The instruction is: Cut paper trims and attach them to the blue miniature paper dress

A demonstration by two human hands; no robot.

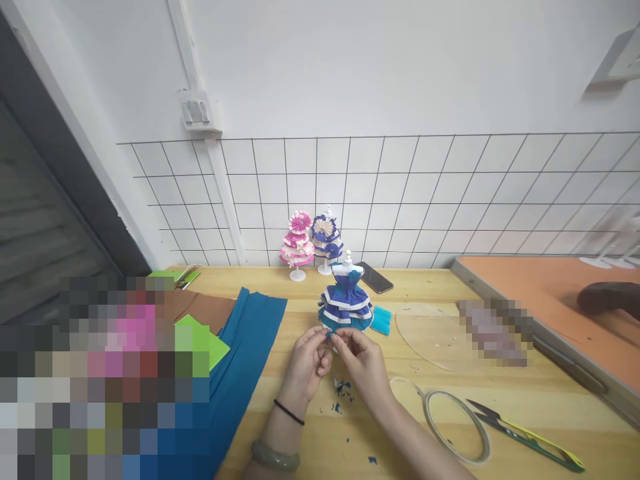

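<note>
A small blue and white paper dress on a white mannequin stand [347,303] stands on the wooden table [435,413]. My left hand [305,367] and my right hand [363,360] meet just in front of its hem. Both hands pinch a tiny blue piece [330,337] between thumb and fingertips, close to the bottom ruffle of the skirt. Small blue paper scraps [343,390] lie on the table under my hands.
Two more paper dresses, pink [297,245] and purple [326,237], stand at the back by the wire grid. A phone [376,277], a blue comb-like piece [383,320], a clear oval sheet [430,333], a tape ring [457,417] and thread snips [525,433] lie right. Teal paper [245,360] and green sheets [200,340] lie left.
</note>
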